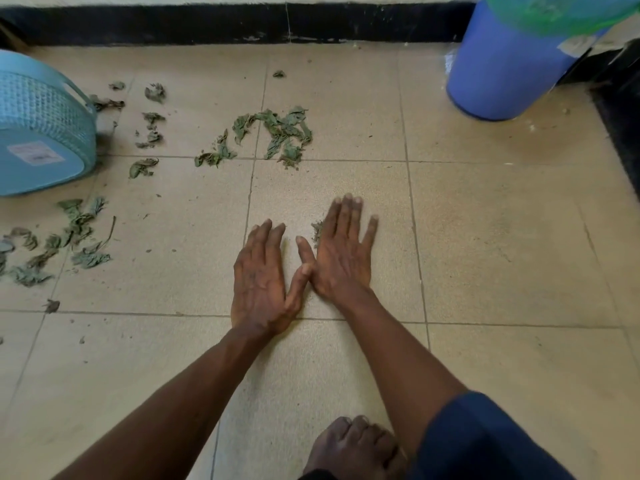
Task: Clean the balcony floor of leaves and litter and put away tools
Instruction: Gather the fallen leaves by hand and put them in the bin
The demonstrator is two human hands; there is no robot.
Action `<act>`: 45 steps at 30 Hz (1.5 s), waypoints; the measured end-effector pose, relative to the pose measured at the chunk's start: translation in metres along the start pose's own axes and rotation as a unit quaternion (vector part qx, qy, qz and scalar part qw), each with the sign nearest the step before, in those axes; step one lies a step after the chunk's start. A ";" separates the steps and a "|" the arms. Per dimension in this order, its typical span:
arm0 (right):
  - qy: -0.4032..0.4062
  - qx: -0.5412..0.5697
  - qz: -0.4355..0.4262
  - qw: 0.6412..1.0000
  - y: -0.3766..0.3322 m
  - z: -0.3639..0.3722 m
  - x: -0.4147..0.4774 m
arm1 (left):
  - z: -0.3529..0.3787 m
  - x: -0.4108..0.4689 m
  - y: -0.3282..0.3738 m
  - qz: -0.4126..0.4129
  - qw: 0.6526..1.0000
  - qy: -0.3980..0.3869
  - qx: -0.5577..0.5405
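Observation:
Both hands lie flat, palms down, on the beige tiled floor (485, 237). My left hand (261, 282) and my right hand (343, 251) sit side by side with thumbs touching and fingers spread, holding nothing. A small clump of crumbled leaf bits (317, 230) lies against the inner edge of my right hand. A pile of dried green leaves (277, 133) lies beyond the hands. More leaves (69, 237) are scattered at the left, some near the basket.
A light blue woven basket (38, 126) lies tipped on its side at the left. A blue bucket (505, 67) with a green liner stands at the back right. A black skirting (207, 24) runs along the far wall. My bare foot (356, 445) is at the bottom.

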State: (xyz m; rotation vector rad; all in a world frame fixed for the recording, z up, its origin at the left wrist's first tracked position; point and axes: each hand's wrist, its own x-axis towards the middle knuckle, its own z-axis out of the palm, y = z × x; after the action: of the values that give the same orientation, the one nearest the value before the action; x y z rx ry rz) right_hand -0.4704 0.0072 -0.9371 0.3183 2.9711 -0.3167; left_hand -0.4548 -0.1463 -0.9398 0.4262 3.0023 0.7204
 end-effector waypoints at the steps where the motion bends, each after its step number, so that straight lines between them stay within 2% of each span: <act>1: -0.005 0.012 -0.049 0.999 0.004 0.000 0.002 | 0.000 0.000 0.000 -0.001 1.000 -0.002 0.000; 3: -0.015 0.050 -0.140 0.989 0.012 -0.002 0.000 | 0.001 0.001 -0.001 -0.005 1.000 -0.005 0.000; 5: -0.027 0.037 -0.212 0.976 0.019 -0.004 -0.001 | 0.001 0.001 -0.001 -0.006 1.000 -0.006 0.002; 8: -0.050 -0.030 -0.285 0.957 0.029 -0.008 0.000 | 0.001 0.001 -0.002 -0.002 1.000 -0.006 0.007; 13: -0.037 -0.059 -0.391 0.918 0.054 -0.003 -0.016 | 0.001 0.001 -0.001 0.001 1.000 -0.013 0.011; 19: 0.097 -0.075 -0.439 0.890 0.064 -0.011 -0.024 | 0.001 0.002 -0.003 0.003 0.999 -0.025 0.022; 22: 0.108 -0.094 -0.445 0.884 0.064 -0.009 -0.025 | 0.002 0.001 -0.003 0.007 0.999 -0.026 0.024; 26: 0.113 -0.143 -0.479 0.859 0.071 -0.012 -0.014 | 0.001 0.000 -0.004 0.013 0.999 -0.024 0.020; 28: 0.126 -0.135 -0.432 0.883 0.070 -0.016 -0.008 | 0.001 0.000 -0.004 0.017 0.999 -0.027 0.018; 30: 0.164 -0.060 -0.315 0.933 0.064 -0.018 -0.005 | 0.002 0.000 -0.004 0.020 0.999 -0.026 0.015; 31: 0.186 0.037 -0.224 0.956 0.060 -0.021 -0.005 | 0.002 -0.001 -0.004 0.018 0.999 -0.025 0.021; 32: 0.198 0.179 -0.099 0.959 0.056 -0.026 -0.004 | 0.001 0.000 -0.004 0.014 0.999 -0.029 0.034; 33: 0.188 0.342 0.040 0.920 0.055 -0.033 0.000 | 0.003 0.001 -0.003 0.008 0.998 -0.039 0.047; 34: 0.169 0.508 0.155 0.830 0.058 -0.040 0.006 | 0.004 0.002 0.000 0.002 0.997 -0.054 0.062; 35: 0.152 0.647 0.232 0.710 0.064 -0.049 0.011 | 0.006 0.005 0.005 0.000 0.994 -0.075 0.077; 36: 0.129 0.748 0.274 0.590 0.070 -0.057 0.014 | 0.009 0.007 0.012 0.005 0.991 -0.096 0.094; 37: 0.103 0.809 0.297 0.497 0.076 -0.064 0.015 | 0.012 0.011 0.020 0.015 0.987 -0.116 0.112; 38: 0.084 0.845 0.306 0.431 0.082 -0.071 0.015 | 0.017 0.019 0.030 0.026 0.983 -0.131 0.129; 39: 0.068 0.869 0.303 0.386 0.086 -0.077 0.015 | 0.022 0.028 0.040 0.035 0.979 -0.140 0.142; 41: 0.054 0.900 0.285 0.325 0.094 -0.085 0.013 | 0.032 0.053 0.059 0.057 0.975 -0.148 0.155; 45: 0.045 0.929 0.263 0.255 0.098 -0.092 0.013 | 0.043 0.112 0.079 0.102 0.968 -0.154 0.168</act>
State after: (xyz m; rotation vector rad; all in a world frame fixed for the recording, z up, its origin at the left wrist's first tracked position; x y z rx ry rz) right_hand -0.4719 0.1236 -0.8690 1.1894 0.4327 -3.0873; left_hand -0.5388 -0.0290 -0.9386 0.7871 2.8034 0.1225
